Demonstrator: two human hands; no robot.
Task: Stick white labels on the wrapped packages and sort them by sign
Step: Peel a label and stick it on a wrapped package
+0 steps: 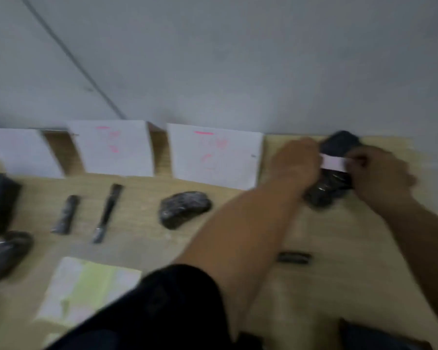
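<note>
Left hand (295, 161) and right hand (379, 175) are pinching a white label (333, 162) taut (blurred). They are holding it over a wrapped package (325, 189) at two o'clock on the worktop (339, 286).

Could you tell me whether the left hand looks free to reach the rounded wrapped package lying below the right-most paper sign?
Probably not yet: the left hand and right hand both hold a white label over another package. The rounded wrapped package itself lies uncovered on the table.

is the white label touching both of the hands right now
Touching. The head view shows the white label stretched between the left hand and right hand, each end disappearing under fingertips, above the wrapped package.
</note>
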